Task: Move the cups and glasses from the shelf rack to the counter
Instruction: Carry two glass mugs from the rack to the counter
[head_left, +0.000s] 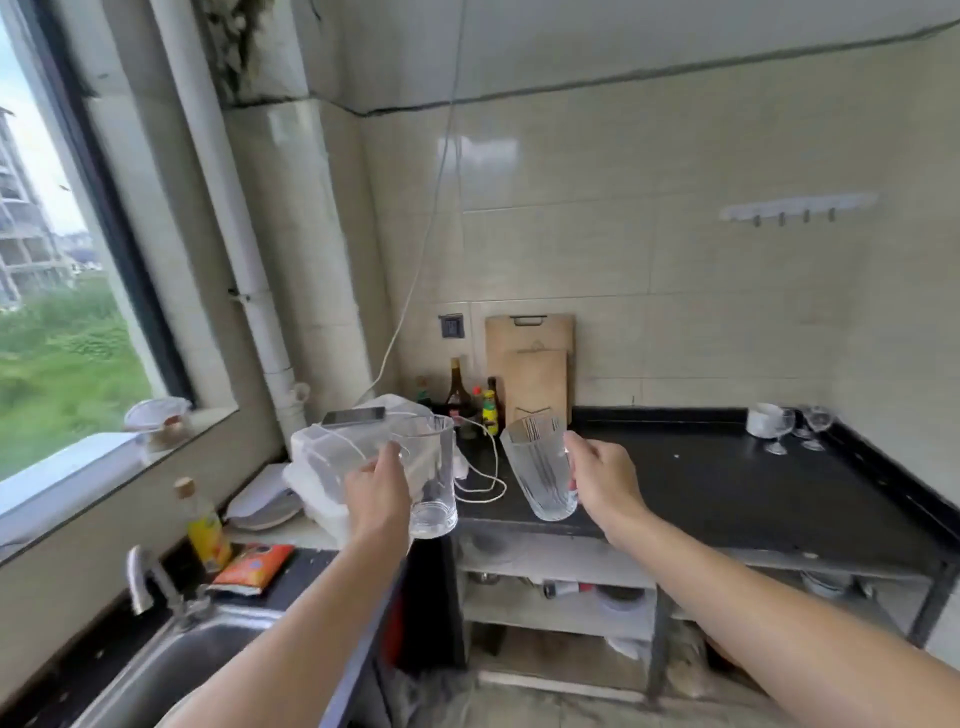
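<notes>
My left hand (376, 493) grips a clear straight-sided glass (431, 478), held upright in the air by the left end of the black counter (727, 488). My right hand (602, 483) holds a ribbed clear tumbler (540, 467), tilted a little, above the counter's front left part. At the counter's far right corner stand a white cup (763, 418) and several stemmed wine glasses (800, 428). The shelf rack is out of view.
A white plastic box (332, 457) with a phone (353, 417) on top and a white cable (483, 483) sit left of the counter. Bottles (460, 389) and cutting boards (532, 364) lean at the back wall. A sink (171, 670) with faucet (143, 577) is lower left.
</notes>
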